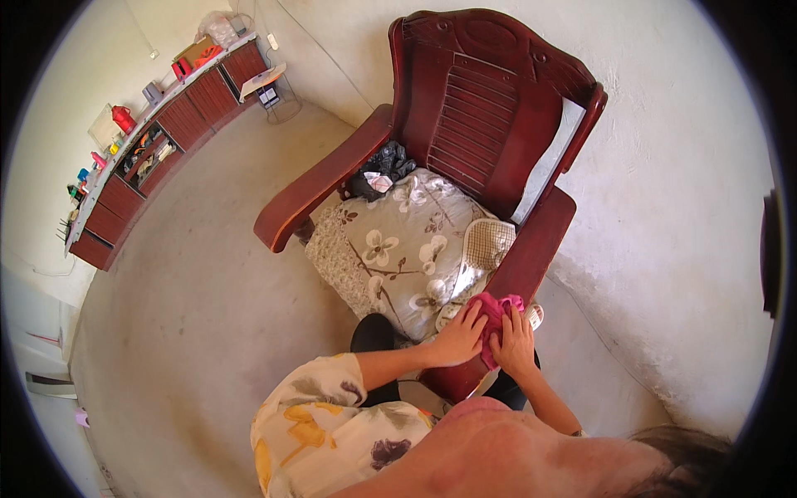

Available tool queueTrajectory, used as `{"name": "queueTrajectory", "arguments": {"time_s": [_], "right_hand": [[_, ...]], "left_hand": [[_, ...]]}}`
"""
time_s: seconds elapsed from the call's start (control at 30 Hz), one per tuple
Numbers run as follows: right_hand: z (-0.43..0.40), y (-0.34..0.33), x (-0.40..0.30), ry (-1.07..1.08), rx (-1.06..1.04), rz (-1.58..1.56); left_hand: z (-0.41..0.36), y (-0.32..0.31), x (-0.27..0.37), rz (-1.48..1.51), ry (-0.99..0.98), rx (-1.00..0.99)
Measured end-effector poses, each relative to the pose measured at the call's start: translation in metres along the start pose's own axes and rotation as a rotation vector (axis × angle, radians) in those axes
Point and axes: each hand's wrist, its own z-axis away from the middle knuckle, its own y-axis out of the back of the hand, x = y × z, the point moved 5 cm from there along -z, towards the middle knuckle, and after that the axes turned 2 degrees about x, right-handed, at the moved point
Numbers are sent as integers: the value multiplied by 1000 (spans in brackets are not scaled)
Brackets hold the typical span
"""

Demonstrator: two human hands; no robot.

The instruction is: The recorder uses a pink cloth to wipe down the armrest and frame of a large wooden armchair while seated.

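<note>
Both hands are on a crumpled pink cloth (492,320) that lies over the front part of the dark red wooden armrest (537,239) on the picture's right. From the left, my left hand (461,337) presses and holds the cloth with bent fingers. My right hand (514,343) grips its other side, thumb towards the left hand. The armrest belongs to a carved wooden armchair (498,31) with a slatted back. A grey-beige floral cushion (398,249) covers the seat. On it, beside the armrest, lies a checked, light-edged fabric item (490,244).
Black plastic bags (389,163) sit in the seat's back corner, near the other armrest (324,177). A white shoe-like item (535,316) shows beyond my right hand. Long low cabinets (187,113) with a red jug (123,119) line the far wall; a small stand (264,81) is nearby.
</note>
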Motion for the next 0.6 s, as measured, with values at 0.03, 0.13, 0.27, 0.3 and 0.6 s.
{"name": "queueTrajectory", "arguments": {"time_s": [0.03,0.13,0.27,0.3,0.6], "right_hand": [[-19,-8,17,-29,32,17],[-39,-21,57,-122,50,33],[-137,-36,91,-195,113,76],[-131,-34,87,-181,143,113],[37,18,-55,73,-53,-106]], "left_hand": [[-4,1,0,51,50,-54],[-65,-28,-15,11,75,189],[-153,-36,-83,194,238,140],[-152,-40,-80,201,239,128],[62,22,14,8,15,-97]]}}
